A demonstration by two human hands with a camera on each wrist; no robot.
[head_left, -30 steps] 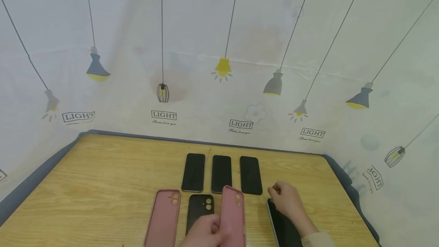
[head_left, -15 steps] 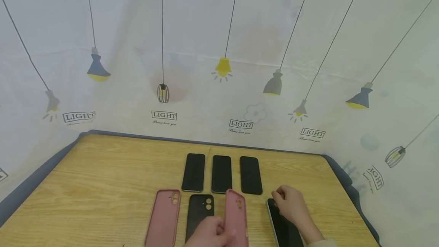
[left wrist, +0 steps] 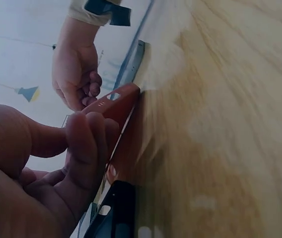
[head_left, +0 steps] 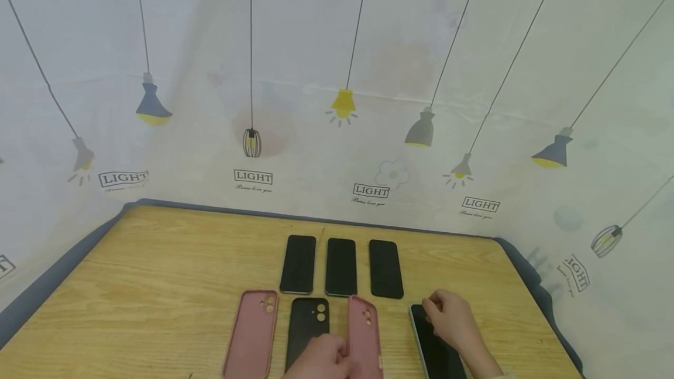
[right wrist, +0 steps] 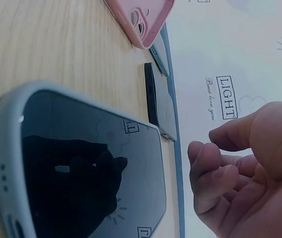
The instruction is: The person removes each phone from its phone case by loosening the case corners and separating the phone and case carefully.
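My left hand [head_left: 322, 358] pinches a pink phone case [head_left: 364, 332] by its left edge, tipping it up from the table. In the left wrist view, fingers and thumb grip that pink case [left wrist: 116, 111] close over the wood. My right hand [head_left: 451, 317] hovers over a phone [head_left: 434, 344] lying screen up at the right. Seen from the right wrist, this hand [right wrist: 245, 173] has loosely bent fingers with nothing between them. The phone [right wrist: 91, 163] there has a pale grey-blue edge, and its dark screen reflects the hand.
Flat on the table [head_left: 158, 285], left of my left hand, lie a second pink case [head_left: 251, 332] and a black case [head_left: 308, 323]. Farther back stand in a row three dark phones [head_left: 341, 266]. A printed lamp-pattern curtain [head_left: 295, 75] hangs behind the table's far edge.
The held pink case has shifted slightly right and toward me, with its edge turned more upright. My right hand has drifted a little right and nearer over the phone.
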